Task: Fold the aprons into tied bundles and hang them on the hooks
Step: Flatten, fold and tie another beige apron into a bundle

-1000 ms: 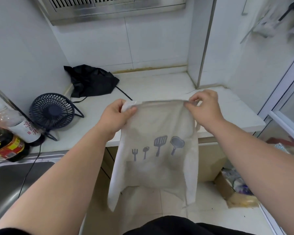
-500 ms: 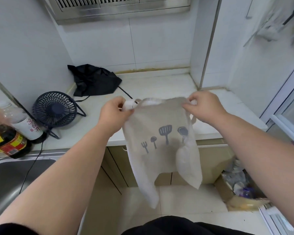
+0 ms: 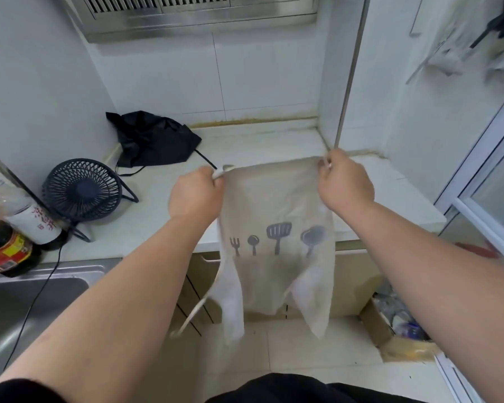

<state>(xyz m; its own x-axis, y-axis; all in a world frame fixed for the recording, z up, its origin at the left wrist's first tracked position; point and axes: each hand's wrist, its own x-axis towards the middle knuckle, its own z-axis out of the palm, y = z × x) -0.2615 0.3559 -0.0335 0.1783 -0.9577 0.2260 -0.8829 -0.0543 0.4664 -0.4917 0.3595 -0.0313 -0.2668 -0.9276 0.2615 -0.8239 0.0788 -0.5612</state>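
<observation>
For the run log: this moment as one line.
beige apron held up, hanging | left hand grips top-left corner | right hand grips top-right corner | black cloth lies on counter

The apron (image 3: 277, 205) no longer hangs twisted. In front of the counter (image 3: 259, 146) edge it now spreads flat between the left hand (image 3: 194, 196) and right hand (image 3: 345, 181). All four utensil prints show, its lower flaps hang apart, and a strap (image 3: 198, 309) dangles below that edge.

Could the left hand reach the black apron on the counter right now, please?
Probably not yet: the left hand grips the beige apron, though nothing blocks the counter towards the black apron.
</observation>
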